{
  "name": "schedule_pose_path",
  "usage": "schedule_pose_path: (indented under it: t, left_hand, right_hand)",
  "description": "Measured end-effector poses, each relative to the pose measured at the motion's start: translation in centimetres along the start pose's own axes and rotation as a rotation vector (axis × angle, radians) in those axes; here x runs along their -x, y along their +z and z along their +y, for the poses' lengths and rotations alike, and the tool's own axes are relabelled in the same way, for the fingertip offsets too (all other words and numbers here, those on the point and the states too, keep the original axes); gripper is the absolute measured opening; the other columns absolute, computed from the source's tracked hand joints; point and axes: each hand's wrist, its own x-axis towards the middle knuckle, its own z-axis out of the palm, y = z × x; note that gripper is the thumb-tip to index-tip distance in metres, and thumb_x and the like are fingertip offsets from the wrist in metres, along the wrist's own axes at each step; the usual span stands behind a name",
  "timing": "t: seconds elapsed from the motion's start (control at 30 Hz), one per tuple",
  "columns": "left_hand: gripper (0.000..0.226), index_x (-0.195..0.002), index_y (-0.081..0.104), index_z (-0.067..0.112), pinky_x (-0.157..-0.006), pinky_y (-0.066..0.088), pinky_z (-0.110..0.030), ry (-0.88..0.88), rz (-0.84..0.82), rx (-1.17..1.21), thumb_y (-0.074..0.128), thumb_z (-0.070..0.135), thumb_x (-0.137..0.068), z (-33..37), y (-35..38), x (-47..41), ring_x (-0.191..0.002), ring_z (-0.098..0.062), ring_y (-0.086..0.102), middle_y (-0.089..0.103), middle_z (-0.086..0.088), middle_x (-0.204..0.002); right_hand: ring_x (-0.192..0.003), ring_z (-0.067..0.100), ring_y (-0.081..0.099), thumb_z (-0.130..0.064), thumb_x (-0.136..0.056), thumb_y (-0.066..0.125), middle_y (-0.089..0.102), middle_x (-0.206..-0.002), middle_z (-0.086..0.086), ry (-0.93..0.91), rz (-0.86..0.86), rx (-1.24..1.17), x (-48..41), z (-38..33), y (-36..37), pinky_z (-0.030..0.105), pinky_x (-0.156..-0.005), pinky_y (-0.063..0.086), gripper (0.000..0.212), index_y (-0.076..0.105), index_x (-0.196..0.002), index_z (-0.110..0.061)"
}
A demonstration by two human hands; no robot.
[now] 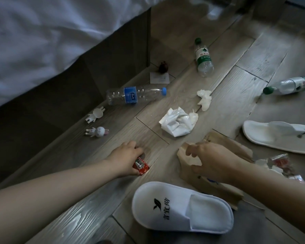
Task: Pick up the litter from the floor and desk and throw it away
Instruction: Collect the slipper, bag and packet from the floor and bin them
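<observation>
On the wooden floor [174,41] beside the bed [42,41], I am reaching down with both hands. My left hand [125,155] is curling its fingers round a small red sauce packet [140,166], pinching it right at the floorboards. My right hand [215,161] is gripping the crumpled mouth of a brown paper bag [231,145], which is lying on the floor between two white slippers: one slipper [181,206] near me, the other slipper [278,136] off to the right.

More litter is lying beyond my hands. A crumpled white wrapper [177,123] is sitting just past the bag, with a wadded tissue [204,99] near it. A blue-capped bottle [132,95] is lying on its side near the bed base, and two green-capped bottles are lying farther off, one far bottle [203,58] ahead and one right bottle [289,85] at the edge. Clear wrappers [278,164] are sitting beside my right forearm. Two small rabbit figures [97,132] are lying by the bed base.
</observation>
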Motion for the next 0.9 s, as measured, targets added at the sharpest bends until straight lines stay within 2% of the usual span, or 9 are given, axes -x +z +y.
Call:
schedule_pose_path:
  t: [0.23, 0.43, 0.57, 0.67, 0.73, 0.8, 0.9]
  left_hand:
    - [0.037, -0.114, 0.058, 0.027, -0.088, 0.041, -0.032, -0.022, 0.004, 0.010, 0.065, 0.044, -0.082, -0.6, 0.5, 0.3, -0.113, -0.022, 0.046, 0.045, -0.001, -0.118]
    - [0.041, -0.115, 0.062, 0.020, -0.086, 0.046, -0.033, -0.151, 0.015, 0.021, 0.060, 0.048, -0.085, -2.9, 0.5, 1.0, -0.105, -0.023, 0.053, 0.051, -0.005, -0.116]
    - [0.041, -0.113, 0.061, 0.018, -0.086, 0.044, -0.033, -0.221, 0.081, 0.006, 0.057, 0.047, -0.086, -4.4, 0.6, 0.9, -0.103, -0.024, 0.055, 0.055, -0.008, -0.113]
    - [0.041, -0.110, 0.059, 0.016, -0.084, 0.043, -0.034, -0.304, 0.153, 0.010, 0.060, 0.048, -0.085, -5.9, 0.1, 1.0, -0.105, -0.025, 0.052, 0.052, -0.010, -0.116]
    - [0.056, -0.119, 0.054, 0.015, -0.089, 0.044, -0.037, -0.349, 0.211, 0.021, 0.065, 0.054, -0.079, -7.0, -0.2, 1.0, -0.114, -0.027, 0.047, 0.044, -0.010, -0.125]
    - [0.084, -0.135, 0.039, 0.018, -0.100, 0.042, -0.042, -0.383, 0.272, 0.092, 0.072, 0.058, -0.069, -7.8, -0.7, 1.2, -0.128, -0.030, 0.035, 0.031, -0.009, -0.137]
    - [0.124, -0.150, 0.004, 0.031, -0.114, 0.021, -0.055, -0.422, 0.259, 0.169, 0.080, 0.060, -0.057, -9.3, -2.0, 0.6, -0.144, -0.034, -0.001, -0.004, -0.002, -0.156]
  right_hand:
    - [-0.109, 0.018, 0.058, -0.046, -0.090, 0.053, 0.058, -0.128, -0.004, -0.011, -0.022, 0.039, 1.0, -0.8, 0.5, 0.030, -0.088, 0.049, 0.046, 0.048, -0.132, -0.028]
    - [-0.106, 0.022, 0.058, -0.035, -0.093, 0.050, 0.061, -0.119, 0.002, -0.008, -0.005, 0.056, 1.1, -2.0, 0.5, 0.032, -0.086, 0.048, 0.034, 0.054, -0.123, -0.020]
    - [-0.107, 0.025, 0.058, -0.030, -0.093, 0.052, 0.061, -0.117, 0.006, 0.007, 0.005, 0.062, 0.7, -2.5, 0.7, 0.033, -0.090, 0.048, 0.035, 0.055, -0.125, -0.016]
    - [-0.109, 0.021, 0.056, -0.031, -0.095, 0.049, 0.059, -0.123, 0.003, -0.023, -0.008, 0.052, 0.2, -2.4, 0.6, 0.027, -0.088, 0.045, 0.036, 0.054, -0.128, -0.016]
    - [-0.109, 0.016, 0.055, -0.034, -0.096, 0.044, 0.057, -0.125, -0.001, -0.041, -0.032, 0.051, -0.1, -2.4, 0.5, 0.023, -0.085, 0.042, 0.036, 0.051, -0.129, -0.020]
    - [-0.104, 0.016, 0.056, -0.034, -0.093, 0.047, 0.059, -0.120, -0.002, -0.033, -0.049, 0.034, -0.6, -2.3, 0.5, 0.025, -0.085, 0.047, 0.034, 0.053, -0.125, -0.022]
    - [-0.102, 0.017, 0.057, -0.033, -0.090, 0.050, 0.060, -0.115, -0.001, -0.034, -0.040, 0.041, -1.3, -2.3, 0.5, 0.031, -0.086, 0.050, 0.031, 0.057, -0.118, -0.022]
